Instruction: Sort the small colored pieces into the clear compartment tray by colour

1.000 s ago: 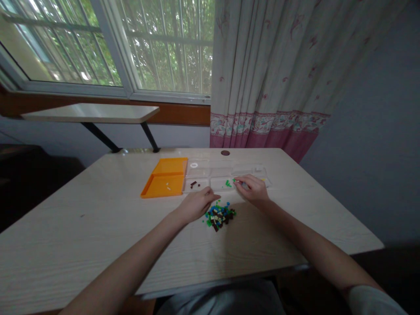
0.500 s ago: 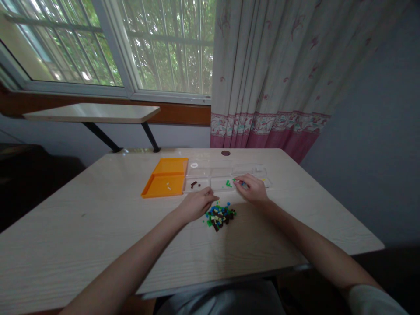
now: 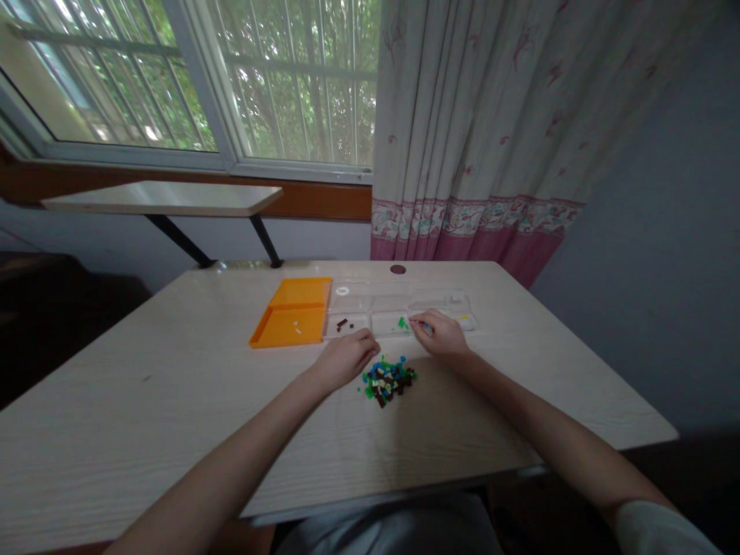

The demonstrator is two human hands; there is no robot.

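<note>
A pile of small toy bricks [image 3: 388, 381], brown, green, blue and pale yellow, lies on the table. Just beyond its left side rests my left hand [image 3: 348, 358], fingers curled together; whatever they hold, if anything, is hidden. My right hand [image 3: 440, 333] is over the clear compartment trays, thumb and fingers pinched. Its fingertips are beside a few green bricks [image 3: 403, 323] in the middle front compartment. Something blue shows just under the right fingers, too small to make out. Brown bricks [image 3: 342, 324] lie in the left front compartment.
An orange tray [image 3: 258, 337] with a few white pieces adjoins the clear trays on the left. A white ring [image 3: 342, 291] lies in a back compartment, and a yellow piece [image 3: 462, 317] is at the right. A raised shelf [image 3: 167, 199] stands at the back left.
A green brick seen at my right fingertips no longer shows there. My right hand has shifted slightly left; my left fingers have drawn in a little toward the left.
</note>
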